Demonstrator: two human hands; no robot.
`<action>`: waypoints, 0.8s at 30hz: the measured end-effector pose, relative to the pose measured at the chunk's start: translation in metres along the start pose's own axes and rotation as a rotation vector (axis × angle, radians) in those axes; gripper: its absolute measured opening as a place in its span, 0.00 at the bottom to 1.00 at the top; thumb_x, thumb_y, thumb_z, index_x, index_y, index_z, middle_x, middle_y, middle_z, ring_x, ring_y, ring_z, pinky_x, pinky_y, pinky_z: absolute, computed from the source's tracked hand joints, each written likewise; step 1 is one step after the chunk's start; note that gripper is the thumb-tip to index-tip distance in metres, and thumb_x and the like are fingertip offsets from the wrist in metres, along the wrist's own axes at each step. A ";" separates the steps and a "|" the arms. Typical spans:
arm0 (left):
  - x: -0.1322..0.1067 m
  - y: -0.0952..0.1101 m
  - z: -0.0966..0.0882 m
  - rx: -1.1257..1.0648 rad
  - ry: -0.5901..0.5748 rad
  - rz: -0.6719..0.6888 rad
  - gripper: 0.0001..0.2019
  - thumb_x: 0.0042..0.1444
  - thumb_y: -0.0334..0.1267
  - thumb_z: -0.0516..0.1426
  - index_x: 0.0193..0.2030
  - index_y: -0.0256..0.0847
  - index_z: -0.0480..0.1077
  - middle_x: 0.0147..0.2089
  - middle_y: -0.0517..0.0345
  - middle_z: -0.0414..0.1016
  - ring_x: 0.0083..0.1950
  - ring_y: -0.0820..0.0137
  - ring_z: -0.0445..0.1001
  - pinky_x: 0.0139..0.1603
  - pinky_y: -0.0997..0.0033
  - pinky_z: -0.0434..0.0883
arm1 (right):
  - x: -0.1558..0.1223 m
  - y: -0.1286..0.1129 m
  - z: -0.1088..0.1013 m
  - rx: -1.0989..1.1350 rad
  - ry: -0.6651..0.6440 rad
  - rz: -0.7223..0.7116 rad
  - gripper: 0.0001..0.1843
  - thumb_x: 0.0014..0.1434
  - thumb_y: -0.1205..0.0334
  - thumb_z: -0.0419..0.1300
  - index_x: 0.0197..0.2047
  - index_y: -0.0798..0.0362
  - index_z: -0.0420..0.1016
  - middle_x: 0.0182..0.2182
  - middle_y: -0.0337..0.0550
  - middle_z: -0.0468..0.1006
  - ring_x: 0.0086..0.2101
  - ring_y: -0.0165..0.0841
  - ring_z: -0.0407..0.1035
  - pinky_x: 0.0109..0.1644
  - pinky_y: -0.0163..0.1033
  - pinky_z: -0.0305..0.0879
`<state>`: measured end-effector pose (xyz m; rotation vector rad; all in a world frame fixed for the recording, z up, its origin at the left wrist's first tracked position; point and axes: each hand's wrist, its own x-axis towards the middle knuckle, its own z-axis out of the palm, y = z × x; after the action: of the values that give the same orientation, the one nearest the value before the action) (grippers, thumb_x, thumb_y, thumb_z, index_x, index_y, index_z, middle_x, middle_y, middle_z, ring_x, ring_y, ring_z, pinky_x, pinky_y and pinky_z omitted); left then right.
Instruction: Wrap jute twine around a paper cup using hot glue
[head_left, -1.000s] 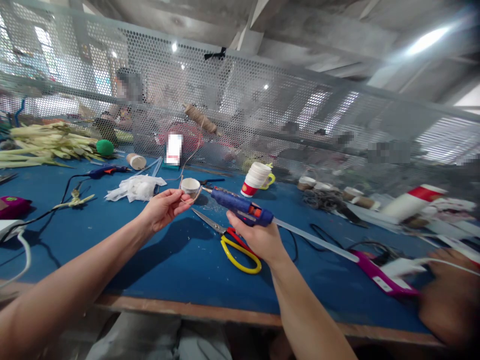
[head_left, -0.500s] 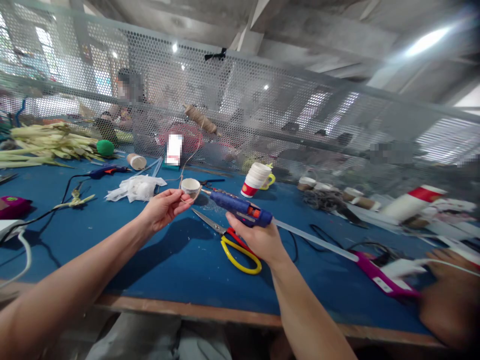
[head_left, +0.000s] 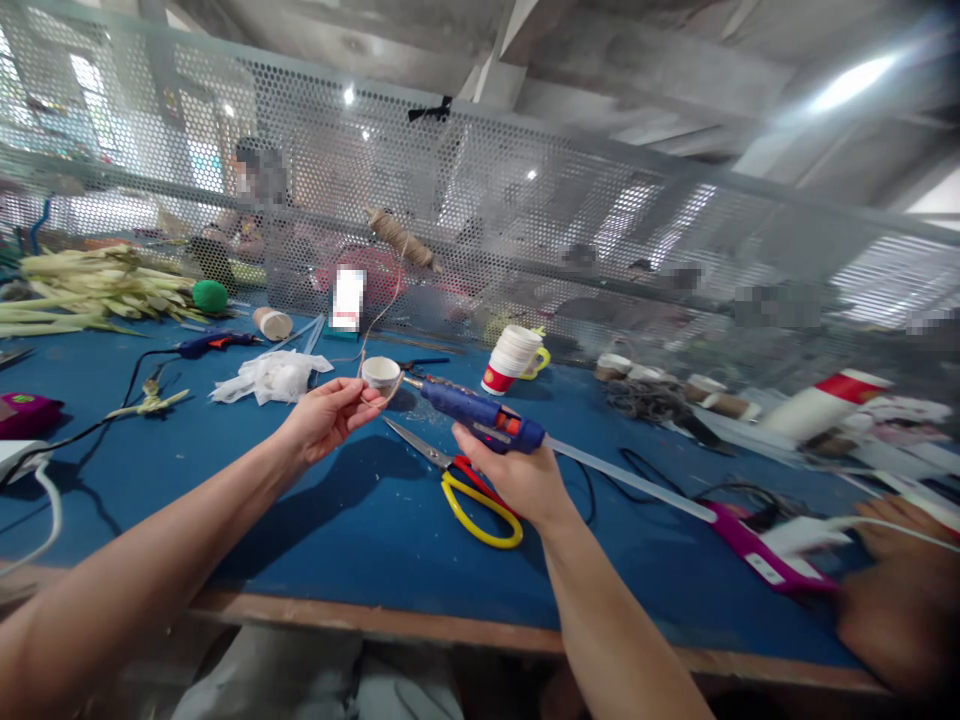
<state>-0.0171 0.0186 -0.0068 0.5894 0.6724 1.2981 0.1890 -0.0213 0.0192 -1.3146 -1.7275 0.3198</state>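
Observation:
My left hand (head_left: 336,412) pinches a small white paper cup (head_left: 381,372) and a strand of twine against its near side. The strand runs up to a twine spool (head_left: 403,240) on the mesh screen. In my right hand (head_left: 517,472) is a blue hot glue gun (head_left: 476,412), its nozzle close to the cup's right side. Whether the nozzle touches the cup or twine I cannot tell. A long clear glue stick (head_left: 630,476) sticks out of the gun's back. Beneath the gun lie scissors (head_left: 481,510) with red and yellow handles.
Stacked paper cups (head_left: 510,362) stand behind the gun. White crumpled material (head_left: 271,376), a second glue gun (head_left: 217,343) and a green ball (head_left: 210,296) are at left. A purple power strip (head_left: 765,555) lies at right, near another person's arm (head_left: 896,620). Perforated mesh (head_left: 465,200) rises behind.
Both hands, the cup and the glue gun hold nearly the same position. The other person's hand at the right edge has shifted slightly.

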 end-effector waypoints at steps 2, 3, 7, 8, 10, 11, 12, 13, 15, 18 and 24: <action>0.000 0.000 0.000 -0.003 -0.002 0.006 0.12 0.59 0.23 0.46 0.27 0.31 0.65 0.24 0.53 0.74 0.26 0.74 0.77 0.29 0.83 0.75 | 0.000 -0.002 -0.001 -0.002 -0.009 0.002 0.10 0.44 0.54 0.59 0.21 0.52 0.68 0.18 0.41 0.74 0.22 0.34 0.71 0.30 0.39 0.69; 0.000 0.000 0.000 -0.006 -0.003 0.009 0.12 0.59 0.23 0.46 0.27 0.31 0.65 0.24 0.53 0.74 0.26 0.74 0.77 0.29 0.83 0.75 | 0.000 -0.003 -0.001 0.003 -0.014 -0.003 0.10 0.44 0.54 0.59 0.21 0.52 0.68 0.18 0.40 0.75 0.22 0.34 0.71 0.30 0.39 0.69; 0.002 0.000 -0.001 -0.012 0.000 0.007 0.12 0.59 0.23 0.46 0.28 0.32 0.65 0.24 0.53 0.74 0.26 0.75 0.77 0.29 0.82 0.75 | 0.000 -0.005 -0.001 0.031 -0.030 -0.032 0.09 0.44 0.56 0.59 0.22 0.51 0.67 0.21 0.40 0.76 0.22 0.33 0.71 0.29 0.37 0.69; 0.002 -0.001 -0.001 -0.013 0.000 0.005 0.11 0.59 0.23 0.46 0.28 0.32 0.65 0.25 0.54 0.74 0.26 0.75 0.77 0.29 0.82 0.76 | 0.000 -0.005 -0.001 0.033 -0.031 -0.033 0.09 0.44 0.56 0.59 0.21 0.51 0.66 0.21 0.40 0.77 0.22 0.33 0.71 0.29 0.37 0.69; 0.002 -0.001 -0.001 -0.015 -0.002 0.004 0.11 0.59 0.23 0.46 0.28 0.32 0.65 0.25 0.54 0.74 0.26 0.75 0.77 0.28 0.82 0.75 | 0.000 -0.006 -0.001 0.038 -0.036 -0.032 0.09 0.44 0.56 0.59 0.21 0.51 0.66 0.20 0.40 0.76 0.22 0.33 0.71 0.29 0.36 0.69; 0.002 -0.001 -0.001 -0.013 -0.003 0.004 0.11 0.59 0.23 0.46 0.28 0.32 0.65 0.25 0.54 0.74 0.26 0.75 0.77 0.28 0.82 0.75 | 0.000 -0.006 -0.002 0.041 -0.035 -0.031 0.09 0.44 0.56 0.59 0.21 0.51 0.66 0.20 0.39 0.76 0.21 0.33 0.70 0.28 0.36 0.69; 0.001 -0.001 -0.001 -0.010 -0.002 0.004 0.11 0.59 0.23 0.46 0.28 0.32 0.65 0.25 0.54 0.74 0.26 0.75 0.77 0.28 0.82 0.75 | 0.000 -0.007 -0.002 0.046 -0.036 -0.029 0.09 0.44 0.56 0.59 0.21 0.51 0.66 0.19 0.39 0.76 0.21 0.33 0.70 0.28 0.36 0.68; 0.001 -0.001 -0.001 -0.005 0.001 0.004 0.11 0.59 0.23 0.46 0.28 0.32 0.65 0.24 0.54 0.74 0.26 0.75 0.77 0.28 0.83 0.75 | 0.000 -0.007 -0.002 0.048 -0.035 -0.026 0.09 0.44 0.56 0.59 0.21 0.51 0.66 0.19 0.39 0.75 0.21 0.33 0.70 0.27 0.36 0.68; 0.001 0.000 0.000 0.004 0.008 0.005 0.12 0.59 0.23 0.46 0.27 0.32 0.65 0.24 0.54 0.74 0.26 0.75 0.77 0.28 0.83 0.75 | 0.000 -0.008 -0.002 0.050 -0.030 -0.014 0.09 0.44 0.56 0.59 0.20 0.51 0.66 0.18 0.39 0.75 0.21 0.33 0.70 0.27 0.36 0.68; 0.001 0.000 0.000 0.008 0.009 0.008 0.12 0.59 0.23 0.46 0.27 0.31 0.65 0.25 0.53 0.74 0.26 0.75 0.77 0.29 0.83 0.75 | -0.001 -0.007 -0.002 0.054 -0.042 0.003 0.09 0.45 0.56 0.59 0.20 0.51 0.65 0.17 0.39 0.74 0.20 0.33 0.70 0.27 0.36 0.68; 0.002 -0.001 -0.001 0.002 0.000 0.009 0.12 0.59 0.23 0.46 0.27 0.31 0.65 0.25 0.53 0.74 0.27 0.74 0.77 0.28 0.83 0.75 | 0.000 -0.007 -0.002 0.048 -0.046 -0.026 0.09 0.45 0.56 0.59 0.21 0.51 0.66 0.19 0.40 0.75 0.22 0.34 0.71 0.28 0.37 0.68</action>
<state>-0.0173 0.0200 -0.0084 0.5950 0.6717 1.3063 0.1863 -0.0243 0.0247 -1.2581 -1.7629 0.3775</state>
